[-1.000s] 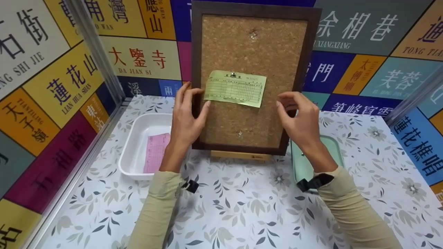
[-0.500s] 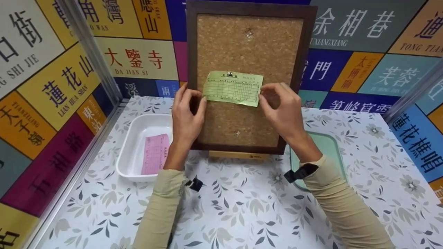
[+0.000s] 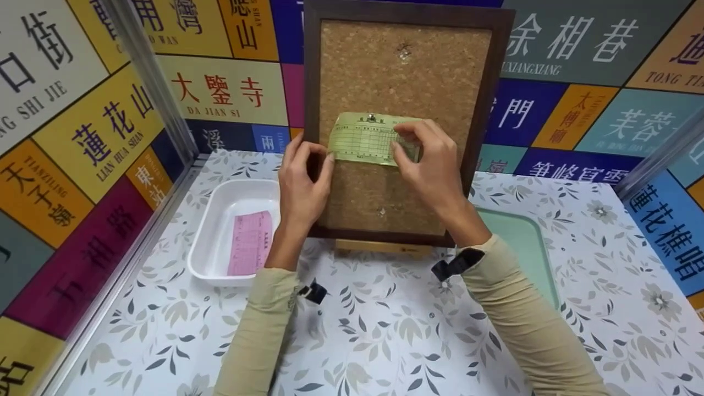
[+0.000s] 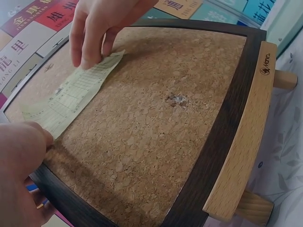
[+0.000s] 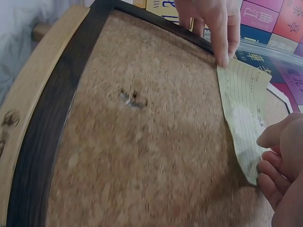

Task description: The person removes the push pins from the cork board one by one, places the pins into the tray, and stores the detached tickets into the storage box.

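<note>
Ruled green form (image 3: 355, 141) lies mid-frame in head view, pinned (image 3: 372, 117) near its top to corkboard (image 3: 407, 88). Left hand (image 3: 303, 179) pinches its left edge; right hand (image 3: 432, 165), fingers bent, touches right half, grip uncertain. Risk: uneven pulling tears paper at pin.

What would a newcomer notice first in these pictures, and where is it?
Probably the framed cork board, standing in the middle, and the green slip on it, with the left hand at one end and right hand at the other. In the head view, a pink slip lies in the white tray at left.
</note>
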{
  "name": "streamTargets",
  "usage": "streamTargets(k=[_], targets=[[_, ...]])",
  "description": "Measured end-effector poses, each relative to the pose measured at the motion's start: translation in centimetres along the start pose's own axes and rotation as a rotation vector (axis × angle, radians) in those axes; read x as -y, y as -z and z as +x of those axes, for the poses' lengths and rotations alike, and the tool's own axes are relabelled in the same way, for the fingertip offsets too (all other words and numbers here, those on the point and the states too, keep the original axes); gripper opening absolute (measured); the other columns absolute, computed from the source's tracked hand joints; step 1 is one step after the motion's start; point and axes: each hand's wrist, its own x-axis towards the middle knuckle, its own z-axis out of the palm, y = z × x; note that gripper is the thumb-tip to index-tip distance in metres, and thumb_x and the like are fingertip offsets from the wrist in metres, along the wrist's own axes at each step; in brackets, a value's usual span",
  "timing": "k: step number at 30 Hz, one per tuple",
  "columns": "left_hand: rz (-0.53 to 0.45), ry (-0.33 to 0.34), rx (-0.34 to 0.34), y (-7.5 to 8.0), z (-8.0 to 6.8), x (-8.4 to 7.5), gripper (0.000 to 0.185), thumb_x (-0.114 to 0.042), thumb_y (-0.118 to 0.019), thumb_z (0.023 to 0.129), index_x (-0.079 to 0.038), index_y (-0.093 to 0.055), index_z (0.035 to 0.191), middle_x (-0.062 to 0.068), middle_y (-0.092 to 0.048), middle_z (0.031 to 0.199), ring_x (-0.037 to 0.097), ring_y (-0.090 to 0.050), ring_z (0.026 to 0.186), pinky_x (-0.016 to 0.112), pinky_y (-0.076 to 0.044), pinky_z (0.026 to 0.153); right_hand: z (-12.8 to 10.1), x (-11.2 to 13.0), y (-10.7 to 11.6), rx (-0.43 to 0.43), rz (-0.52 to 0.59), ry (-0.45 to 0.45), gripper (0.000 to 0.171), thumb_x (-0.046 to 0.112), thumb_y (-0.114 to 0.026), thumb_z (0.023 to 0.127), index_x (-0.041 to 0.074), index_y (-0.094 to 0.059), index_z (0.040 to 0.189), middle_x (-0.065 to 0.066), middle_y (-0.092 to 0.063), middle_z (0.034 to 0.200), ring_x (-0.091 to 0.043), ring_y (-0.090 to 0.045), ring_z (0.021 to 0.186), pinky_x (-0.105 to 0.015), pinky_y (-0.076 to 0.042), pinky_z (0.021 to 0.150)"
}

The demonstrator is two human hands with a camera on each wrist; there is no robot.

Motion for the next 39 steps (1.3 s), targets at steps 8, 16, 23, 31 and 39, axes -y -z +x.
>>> streamTargets(k=[8, 16, 23, 31, 39], targets=[[-0.006, -0.007, 0.002, 0.0, 0.0, 0.2, 0.017, -0.024, -0.073, 0.104, -0.008, -0.074, 0.108, 0.017, -0.062, 0.15, 0.032, -0.051, 0.152, 0.047, -0.038, 0.129, 0.5, 0.7, -1.8, -0.031, 0.021, 0.031, 0.022, 0.01, -0.078, 0.098, 0.004, -0.078, 0.119, -0.013, -0.074, 0.106, -0.023, -0.068, 0.098, -0.032, -0.057, 0.089], [0.005, -0.012, 0.014, 0.2, 0.1, 0.2, 0.017, -0.025, -0.073, 0.104, -0.008, -0.074, 0.109, 0.016, -0.061, 0.151, 0.031, -0.05, 0.153, 0.048, -0.038, 0.129, 1.5, 1.2, -2.8, -0.057, 0.017, 0.021, 0.019, 0.011, -0.078, 0.098, 0.001, -0.079, 0.114, -0.014, -0.072, 0.098, -0.024, -0.065, 0.087, -0.03, -0.05, 0.082], [0.012, -0.021, 0.025, 0.2, 0.1, 0.3, 0.019, -0.026, -0.074, 0.104, -0.008, -0.075, 0.109, 0.016, -0.061, 0.152, 0.031, -0.048, 0.154, 0.05, -0.037, 0.129, 1.9, 1.4, -3.2, -0.079, 0.03, 0.002, 0.017, 0.012, -0.078, 0.098, 0.002, -0.081, 0.112, -0.012, -0.073, 0.096, -0.022, -0.066, 0.085, -0.029, -0.051, 0.08], [0.018, -0.058, 0.009, 0.2, 0.2, 0.5, 0.02, -0.027, -0.074, 0.104, -0.007, -0.075, 0.107, 0.016, -0.065, 0.145, 0.033, -0.051, 0.152, 0.049, -0.039, 0.128, 2.4, 1.4, -3.5, -0.104, 0.032, 0.012, 0.015, 0.015, -0.078, 0.1, 0.003, -0.082, 0.107, -0.01, -0.075, 0.093, -0.02, -0.066, 0.079, -0.025, -0.049, 0.074], [0.019, -0.047, 0.017, 0.2, 0.2, 0.3, 0.019, -0.026, -0.074, 0.104, -0.007, -0.075, 0.108, 0.016, -0.063, 0.148, 0.031, -0.051, 0.151, 0.047, -0.039, 0.128, 2.5, 1.5, -3.8, -0.139, 0.018, -0.013, 0.012, 0.016, -0.08, 0.099, 0.005, -0.083, 0.103, -0.008, -0.075, 0.089, -0.017, -0.064, 0.075, -0.024, -0.046, 0.071]])
